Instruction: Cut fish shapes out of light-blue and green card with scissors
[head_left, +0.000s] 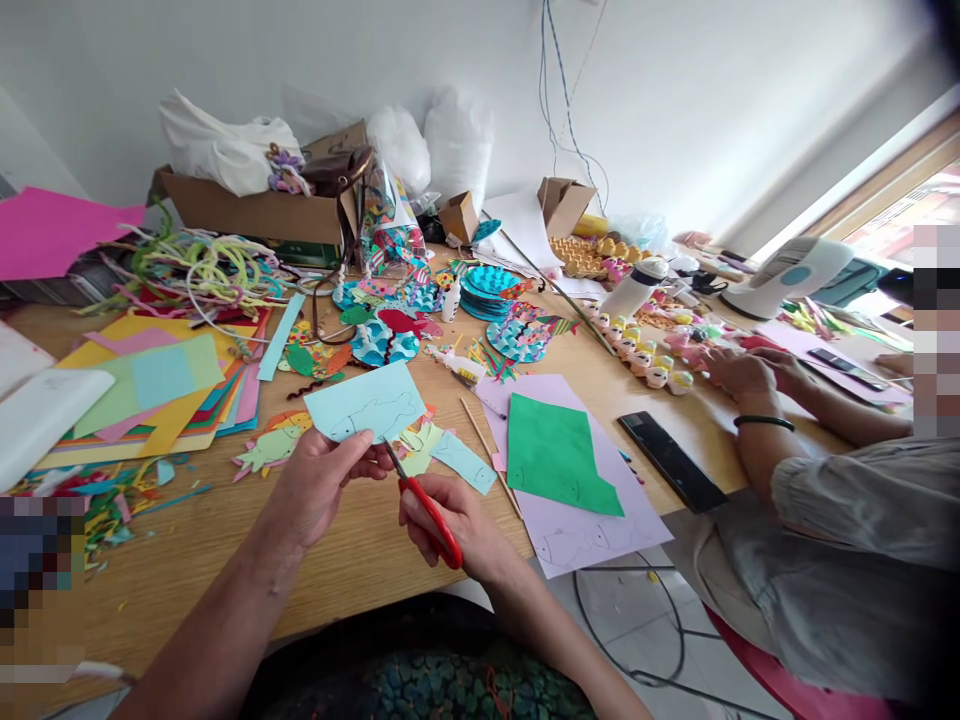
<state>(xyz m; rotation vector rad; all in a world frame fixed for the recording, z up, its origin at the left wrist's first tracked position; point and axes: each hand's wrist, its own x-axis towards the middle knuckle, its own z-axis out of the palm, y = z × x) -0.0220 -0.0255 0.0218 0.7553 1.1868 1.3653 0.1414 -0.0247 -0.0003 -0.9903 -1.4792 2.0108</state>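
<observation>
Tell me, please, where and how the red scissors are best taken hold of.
Best gripped by the handles, I'd say, coming from the near right side, where the right hand holds the red scissors. Their blade end points away from the wearer, toward the light blue paper in the left hand, so the handle side looks safer.

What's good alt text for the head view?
Left hand holds light-blue paper with a drawn fish; right hand holds red-handled scissors at the paper's lower edge. Green paper lies on a lilac sheet to the right.
</observation>
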